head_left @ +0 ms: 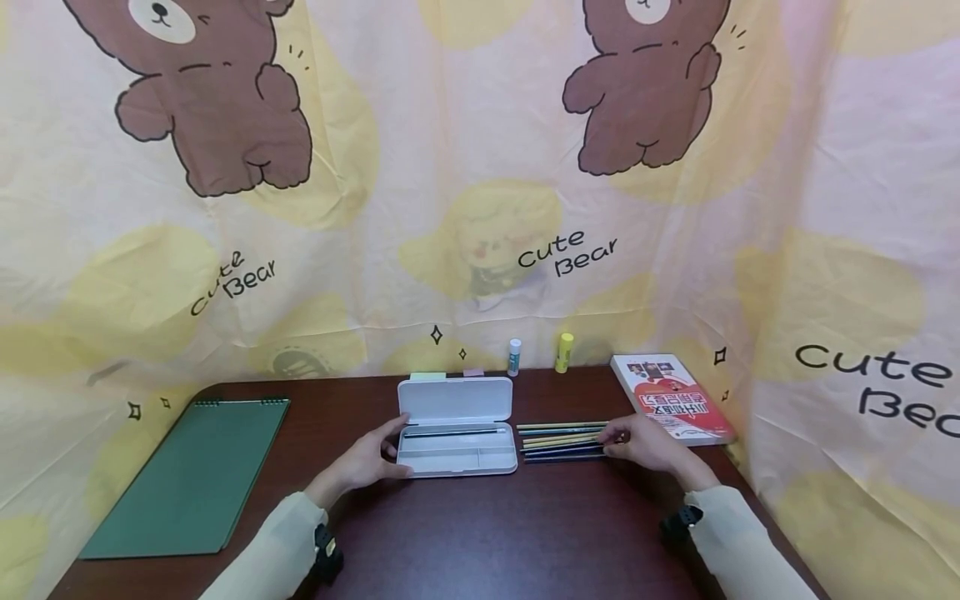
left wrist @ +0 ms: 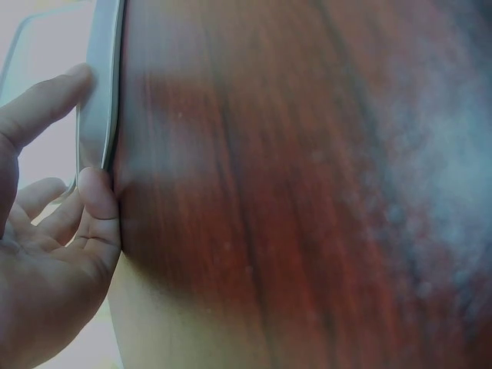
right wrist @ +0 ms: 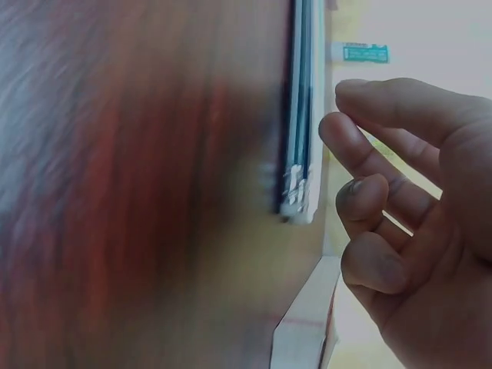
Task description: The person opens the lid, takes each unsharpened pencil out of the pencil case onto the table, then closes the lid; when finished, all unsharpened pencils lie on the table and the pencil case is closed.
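A white pencil case (head_left: 438,461) lies with its lid raised at the middle of the table, and a single dark pencil (head_left: 453,432) sits in its rear compartment. My left hand (head_left: 363,457) holds the case's left end, thumb at the front corner and fingers along the side; the left wrist view shows the thumb on the case wall (left wrist: 98,100). Right of the case lie several pencils (head_left: 562,442) side by side, yellow and dark ones. Over their right ends hovers my right hand (head_left: 645,442). In the right wrist view its fingers are loosely bent, apart from the pencils (right wrist: 300,115).
A green spiral notebook (head_left: 195,475) lies at the left. Behind the case are sticky notes (head_left: 427,377), a glue stick (head_left: 513,358) and a yellow tube (head_left: 564,353). A red and white book (head_left: 671,400) lies back right. A bear-print curtain (head_left: 450,167) hangs around the table.
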{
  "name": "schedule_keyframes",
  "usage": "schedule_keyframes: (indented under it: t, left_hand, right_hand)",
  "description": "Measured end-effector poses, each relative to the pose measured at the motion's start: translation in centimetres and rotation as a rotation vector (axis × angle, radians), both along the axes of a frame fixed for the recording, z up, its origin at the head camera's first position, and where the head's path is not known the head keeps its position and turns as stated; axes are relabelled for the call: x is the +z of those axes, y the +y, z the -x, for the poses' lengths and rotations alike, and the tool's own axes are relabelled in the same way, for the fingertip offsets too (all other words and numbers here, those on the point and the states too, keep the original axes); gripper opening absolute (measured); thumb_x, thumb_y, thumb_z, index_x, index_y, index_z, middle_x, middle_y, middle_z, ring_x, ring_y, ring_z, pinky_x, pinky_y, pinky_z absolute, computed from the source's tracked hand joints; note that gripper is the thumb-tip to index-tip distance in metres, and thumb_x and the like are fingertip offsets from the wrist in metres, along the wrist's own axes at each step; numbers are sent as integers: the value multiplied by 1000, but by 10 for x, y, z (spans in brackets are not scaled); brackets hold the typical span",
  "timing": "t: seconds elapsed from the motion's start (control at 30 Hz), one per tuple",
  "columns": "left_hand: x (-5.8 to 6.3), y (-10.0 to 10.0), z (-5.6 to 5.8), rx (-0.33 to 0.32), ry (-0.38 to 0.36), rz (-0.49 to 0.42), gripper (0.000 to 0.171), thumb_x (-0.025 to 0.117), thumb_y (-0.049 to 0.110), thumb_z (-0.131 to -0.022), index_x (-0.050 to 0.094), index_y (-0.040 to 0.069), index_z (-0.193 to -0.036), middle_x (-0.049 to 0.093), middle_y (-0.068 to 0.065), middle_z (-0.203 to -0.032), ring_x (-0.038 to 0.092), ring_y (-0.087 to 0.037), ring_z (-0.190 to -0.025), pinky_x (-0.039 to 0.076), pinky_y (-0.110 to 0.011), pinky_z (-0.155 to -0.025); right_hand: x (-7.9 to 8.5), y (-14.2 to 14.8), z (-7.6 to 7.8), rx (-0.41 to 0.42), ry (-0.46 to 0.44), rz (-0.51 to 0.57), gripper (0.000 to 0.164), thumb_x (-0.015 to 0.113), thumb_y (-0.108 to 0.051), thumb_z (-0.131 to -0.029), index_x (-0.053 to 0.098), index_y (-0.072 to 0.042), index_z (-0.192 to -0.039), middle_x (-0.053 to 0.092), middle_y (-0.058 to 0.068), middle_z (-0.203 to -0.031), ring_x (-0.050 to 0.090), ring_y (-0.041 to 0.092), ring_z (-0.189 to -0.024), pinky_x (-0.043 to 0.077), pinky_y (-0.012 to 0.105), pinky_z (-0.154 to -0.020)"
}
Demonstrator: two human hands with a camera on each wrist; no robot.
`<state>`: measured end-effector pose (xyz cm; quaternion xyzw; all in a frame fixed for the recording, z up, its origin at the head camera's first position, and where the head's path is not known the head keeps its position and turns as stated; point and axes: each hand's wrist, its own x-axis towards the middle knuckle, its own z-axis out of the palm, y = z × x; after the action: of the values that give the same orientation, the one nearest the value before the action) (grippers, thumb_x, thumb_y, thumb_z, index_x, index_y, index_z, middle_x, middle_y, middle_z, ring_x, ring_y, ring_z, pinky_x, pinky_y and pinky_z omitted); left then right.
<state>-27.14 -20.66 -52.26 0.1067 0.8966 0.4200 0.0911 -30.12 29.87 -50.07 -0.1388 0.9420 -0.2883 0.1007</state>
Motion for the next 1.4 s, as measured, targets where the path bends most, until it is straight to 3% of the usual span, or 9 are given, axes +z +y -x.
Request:
schedule_keyframes:
  t: [0.17, 0.5, 0.67, 1.07, 1.4]
  left_hand:
    - [0, 0, 0, -2, 4, 7, 99, 90, 24, -72, 36, 21, -155, 55, -7, -140, 52, -18, -95, 43, -29, -75]
    - [0, -1, 0, -14, 10, 14, 99, 90, 24, -73, 36, 20, -156, 55, -8, -140, 52, -18, -94, 43, -27, -74]
    - [-1, -1, 1, -14, 15, 18, 98, 90, 25, -73, 36, 21, -155, 55, -7, -141, 52, -18, -95, 43, -27, -74]
    - [-1, -2, 0, -6, 5, 19, 99, 90, 24, -73, 36, 21, -155, 55, -7, -138, 52, -18, -93, 43, -28, -72]
    - [0, -1, 1, -11, 0, 10, 99, 89, 24, -73, 35, 21, -156, 54, -7, -140, 51, -18, -95, 43, -29, -74]
  right_hand:
    - [8, -13, 1, 32, 20, 30, 17, 73, -21, -91, 75, -17, -106, 69, -6, -94, 57, 17, -85, 46, 32, -75]
    - [21, -47, 6, 134, 93, 21, 13, 71, -23, -92, 75, -20, -105, 71, -9, -95, 59, 12, -88, 48, 32, -82]
    - [20, -63, 11, 150, 94, 31, 10, 72, -24, -92, 74, -26, -101, 72, -11, -95, 59, 12, -88, 48, 34, -84]
    - [18, -104, 16, 198, 86, 59, 18, 72, -20, -91, 75, -15, -108, 73, -9, -98, 61, 13, -93, 50, 43, -91]
    - [13, -134, 21, 244, 122, 68, 16, 72, -18, -91, 76, -16, -106, 74, -6, -102, 65, 17, -97, 52, 42, -89]
